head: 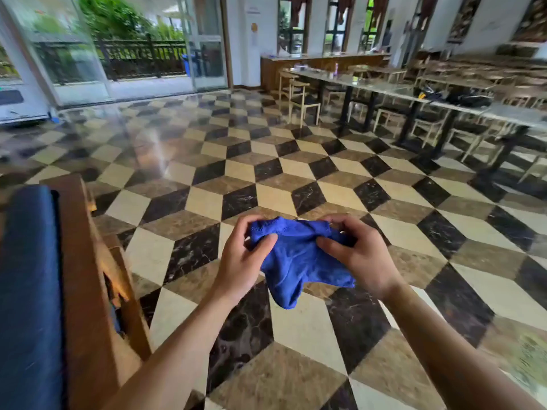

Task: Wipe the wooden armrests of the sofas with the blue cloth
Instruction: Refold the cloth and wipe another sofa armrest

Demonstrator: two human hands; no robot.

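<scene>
Above the checkered floor (296, 179), at about six o'clock in the view, both hands hold the blue cloth (299, 258) up in the air, well apart from any surface. The left hand (242, 261) pinches the cloth's upper left edge between thumb and curled fingers (247, 224); the right hand (355, 253) does the same at the upper right, so the top hem is stretched between them while the rest sags to a rumpled point below. This looks like the cloth being readied before wiping. To do it well, I would fold it into a flat pad that fits one palm, tucking the loose tail in so it cannot drag, then carry it to the wooden armrest (85, 261) at nine o'clock and rub along the grain with even pressure, end to end, over the top and the outer side. That armrest is a broad brown plank running away from the viewer, with angled supports beneath it and a dark blue sofa cushion (29, 276) just beside it on the left. The cloth is a vivid blue, soft and nubby like terry or microfibre, limp enough to drape; whether it is damp or dry cannot be told.
</scene>
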